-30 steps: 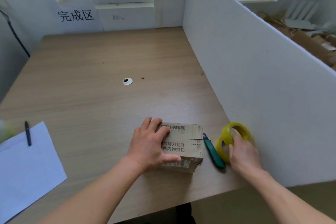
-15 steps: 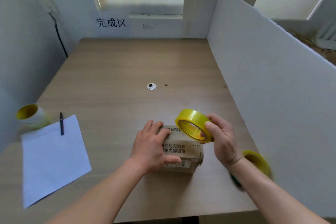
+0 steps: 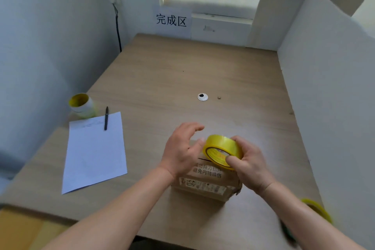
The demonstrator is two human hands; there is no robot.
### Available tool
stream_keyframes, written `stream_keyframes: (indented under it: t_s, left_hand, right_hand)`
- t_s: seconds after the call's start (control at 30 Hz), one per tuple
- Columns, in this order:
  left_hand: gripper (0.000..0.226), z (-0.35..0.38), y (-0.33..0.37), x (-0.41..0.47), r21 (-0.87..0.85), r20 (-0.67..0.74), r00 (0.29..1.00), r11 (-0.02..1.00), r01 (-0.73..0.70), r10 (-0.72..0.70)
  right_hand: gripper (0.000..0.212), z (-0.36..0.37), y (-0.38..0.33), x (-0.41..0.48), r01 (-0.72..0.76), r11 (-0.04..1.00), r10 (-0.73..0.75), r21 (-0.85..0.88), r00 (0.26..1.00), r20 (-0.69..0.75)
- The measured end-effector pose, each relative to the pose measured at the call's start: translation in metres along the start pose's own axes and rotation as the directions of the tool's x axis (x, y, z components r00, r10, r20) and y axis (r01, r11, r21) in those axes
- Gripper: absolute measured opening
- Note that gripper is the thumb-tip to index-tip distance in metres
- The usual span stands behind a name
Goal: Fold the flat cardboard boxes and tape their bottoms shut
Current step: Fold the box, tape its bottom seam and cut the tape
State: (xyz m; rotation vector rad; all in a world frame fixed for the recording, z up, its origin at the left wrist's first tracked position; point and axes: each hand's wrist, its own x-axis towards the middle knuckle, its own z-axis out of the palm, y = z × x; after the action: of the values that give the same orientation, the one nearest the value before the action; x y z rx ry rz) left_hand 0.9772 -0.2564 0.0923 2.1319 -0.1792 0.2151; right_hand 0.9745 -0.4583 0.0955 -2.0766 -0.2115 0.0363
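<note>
The left hand (image 3: 180, 150) is held with its fingers (image 3: 194, 128) spread and loosely curved, nothing gripped, the thumb just beside the tape roll (image 3: 223, 148). The roll, its hole turned toward the camera, is gripped by the right hand (image 3: 251, 166) directly above the cardboard box (image 3: 205, 184), which sits on the counter (image 3: 182, 71). The left hand is judged better placed to pick up the tape end.

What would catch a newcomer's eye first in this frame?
The bright yellow tape roll, gripped by the right hand just above the small cardboard box at the table's near end, left hand open beside it. Then the white paper sheet with a pen, at the left.
</note>
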Motion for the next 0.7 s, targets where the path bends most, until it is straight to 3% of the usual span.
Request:
stream_keyframes:
  t_s: [0.1,0.2,0.43,0.6,0.7]
  left_hand:
    - [0.03,-0.009,0.028,0.02,-0.169,0.211,0.956,0.956,0.241,-0.203]
    - [0.024,-0.013,0.036,0.028,-0.186,0.291,0.917,0.923,0.336,-0.275]
    - [0.009,-0.013,0.043,0.023,-0.241,0.207,0.926,0.901,0.362,-0.316]
    - [0.021,-0.01,0.042,0.019,-0.196,0.155,0.933,0.915,0.352,-0.326]
    - [0.017,-0.007,0.043,0.02,-0.179,0.169,0.925,0.912,0.368,-0.34]
  right_hand:
    - [0.026,-0.003,-0.001,0.008,0.032,0.999,-0.029,-0.026,0.995,0.095]
    - [0.022,-0.005,-0.002,0.015,0.061,0.997,-0.054,-0.047,0.988,0.148]
    - [0.02,-0.008,-0.003,0.024,0.12,0.991,-0.101,-0.067,0.966,0.236]
    - [0.022,-0.008,-0.003,0.027,0.129,0.984,-0.094,-0.122,0.962,0.257]
    - [0.027,-0.009,-0.003,0.03,0.125,0.982,-0.086,-0.144,0.965,0.249]
